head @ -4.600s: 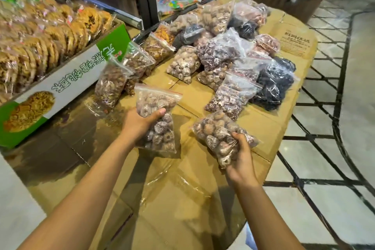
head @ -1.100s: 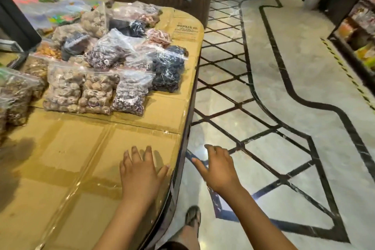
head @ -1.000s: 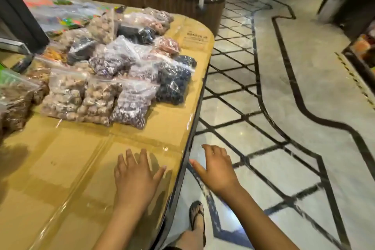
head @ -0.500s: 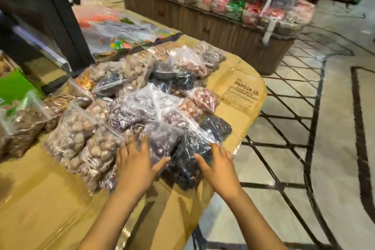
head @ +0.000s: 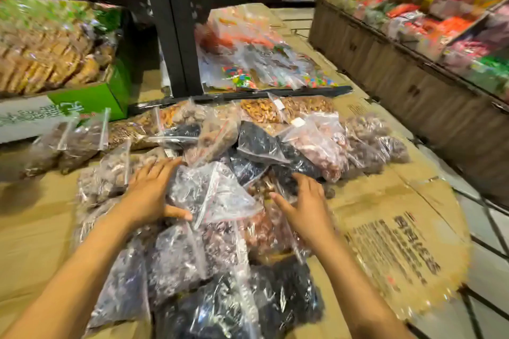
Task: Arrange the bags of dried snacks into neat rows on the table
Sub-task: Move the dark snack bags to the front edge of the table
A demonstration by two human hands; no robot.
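Nearest, at 6 o'clock, clear zip-seal plastic bags of black dried fruit (head: 234, 308) lie overlapped at the edge of the table covered in flattened brown cardboard (head: 399, 242). Just beyond, the left hand (head: 150, 192) lies flat at 10 o'clock of the heap with its fingers straight and spread and its thumb stretched toward the bag between the hands. The right hand (head: 303, 203) is at 2 o'clock, fingers loosely spread on a dark bag and gripping nothing that shows.

Between them sits a clear zip bag of dark purplish dried pieces (head: 190, 192), tilted on the pile. Its red seal line runs roughly 1 to 7 o'clock, and the empty flap beyond it points toward 4 o'clock, so the long axis probably runs 10 to 4.

These bags look soft, lumpy and slick, light enough for one hand. They will likely sag and slide if lifted by the flap. A hold across the filled belly, or palms on both sides, seems safer, and the contents may crush.

Farther out at 12 o'clock lie clear bags of tan nuts (head: 264, 110), at 1 o'clock a clear bag of pinkish pieces (head: 316, 143), and at 10 o'clock a green carton of biscuits (head: 91, 99).
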